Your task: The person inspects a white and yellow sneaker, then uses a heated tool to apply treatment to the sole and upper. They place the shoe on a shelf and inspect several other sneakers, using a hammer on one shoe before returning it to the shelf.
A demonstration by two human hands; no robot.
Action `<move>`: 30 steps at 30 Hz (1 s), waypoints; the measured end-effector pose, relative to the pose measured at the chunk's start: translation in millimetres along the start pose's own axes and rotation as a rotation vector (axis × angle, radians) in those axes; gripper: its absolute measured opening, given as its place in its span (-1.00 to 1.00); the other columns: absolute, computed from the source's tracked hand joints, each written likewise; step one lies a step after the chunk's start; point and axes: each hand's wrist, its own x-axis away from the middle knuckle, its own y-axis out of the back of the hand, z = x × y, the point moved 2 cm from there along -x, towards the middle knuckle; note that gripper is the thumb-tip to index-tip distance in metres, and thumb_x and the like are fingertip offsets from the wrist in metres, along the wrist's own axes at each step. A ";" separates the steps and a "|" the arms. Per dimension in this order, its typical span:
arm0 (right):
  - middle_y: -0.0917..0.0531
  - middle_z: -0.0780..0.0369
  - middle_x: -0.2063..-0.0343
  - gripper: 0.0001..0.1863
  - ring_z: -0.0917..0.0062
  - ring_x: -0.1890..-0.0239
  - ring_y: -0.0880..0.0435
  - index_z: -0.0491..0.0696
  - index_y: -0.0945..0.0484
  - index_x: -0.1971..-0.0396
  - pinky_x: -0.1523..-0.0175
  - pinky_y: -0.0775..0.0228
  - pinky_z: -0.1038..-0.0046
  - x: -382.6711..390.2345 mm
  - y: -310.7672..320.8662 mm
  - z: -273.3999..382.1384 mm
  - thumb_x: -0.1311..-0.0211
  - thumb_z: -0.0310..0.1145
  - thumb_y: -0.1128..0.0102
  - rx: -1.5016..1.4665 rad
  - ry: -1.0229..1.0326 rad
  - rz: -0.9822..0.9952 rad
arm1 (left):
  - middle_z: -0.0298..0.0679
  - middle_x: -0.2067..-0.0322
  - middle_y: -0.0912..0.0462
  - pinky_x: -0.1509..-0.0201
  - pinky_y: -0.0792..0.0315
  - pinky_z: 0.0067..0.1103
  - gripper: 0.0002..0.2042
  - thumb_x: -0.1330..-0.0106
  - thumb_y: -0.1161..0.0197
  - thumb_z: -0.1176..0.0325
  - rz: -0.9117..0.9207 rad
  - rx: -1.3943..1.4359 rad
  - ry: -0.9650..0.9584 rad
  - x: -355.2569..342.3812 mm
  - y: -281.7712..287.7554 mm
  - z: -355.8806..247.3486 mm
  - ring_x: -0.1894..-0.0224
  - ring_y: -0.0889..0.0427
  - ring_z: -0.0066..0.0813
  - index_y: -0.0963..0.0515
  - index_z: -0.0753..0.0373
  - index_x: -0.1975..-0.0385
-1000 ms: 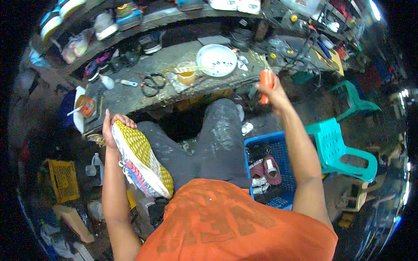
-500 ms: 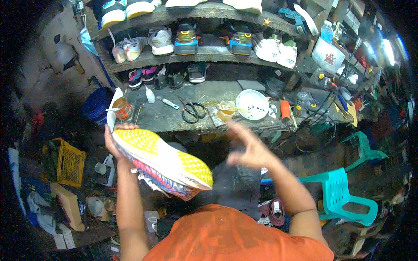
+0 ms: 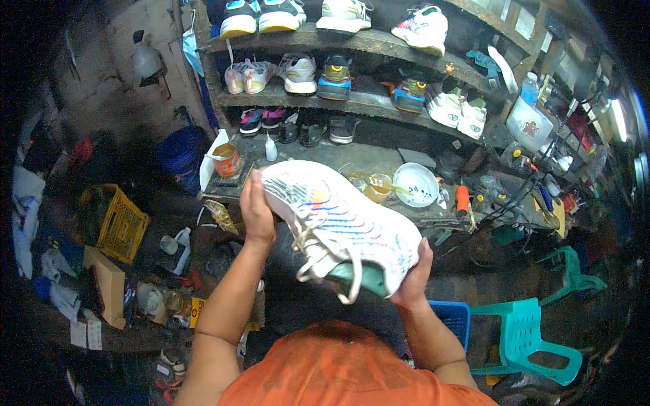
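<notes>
Head view: we hold a white shoe (image 3: 342, 206) up in front of the workbench (image 3: 365, 160), laces and green-lined opening toward our body. Left hand (image 3: 258, 211) grips the toe end; right hand (image 3: 414, 276) grips the heel; some fingers hidden. On the bench we note a white bowl (image 3: 416, 178) and, right of it, an orange-handled tool (image 3: 462, 201).
</notes>
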 end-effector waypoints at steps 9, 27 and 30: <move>-0.64 0.03 -0.19 -0.41 0.32 -0.18 -0.68 -0.23 -0.35 -0.35 -0.35 -0.46 0.26 25.3 31.4 -70.0 -0.57 -0.09 0.00 -0.070 -0.375 -0.130 | -0.42 0.41 -0.54 0.21 -0.34 -0.54 -0.58 -0.66 0.01 0.11 0.115 -0.612 0.186 4.9 55.6 30.8 0.33 -0.40 -0.62 -0.52 0.32 0.36; -0.53 0.17 -0.33 -0.49 0.13 -0.40 -0.41 0.06 -0.48 -0.28 -0.45 -0.09 -0.26 -111.2 -14.5 205.7 -0.46 -0.02 -0.02 -0.282 0.576 -0.170 | -0.14 -0.11 -0.58 0.00 -0.65 -0.49 -0.60 -0.44 -0.35 0.38 0.557 -0.424 0.317 39.5 25.2 39.5 0.02 -0.71 -0.44 -0.50 0.37 -0.20; -0.54 0.18 -0.29 -0.51 0.14 -0.38 -0.44 0.10 -0.46 -0.28 -0.41 -0.17 -0.24 -169.6 -18.7 242.9 -0.52 -0.01 0.17 -0.216 0.552 -0.253 | -0.18 0.02 -0.65 0.02 -0.66 -0.54 -0.67 -0.43 -0.33 0.43 0.576 -0.504 0.226 46.6 33.8 42.6 0.13 -0.71 -0.49 -0.54 0.36 -0.15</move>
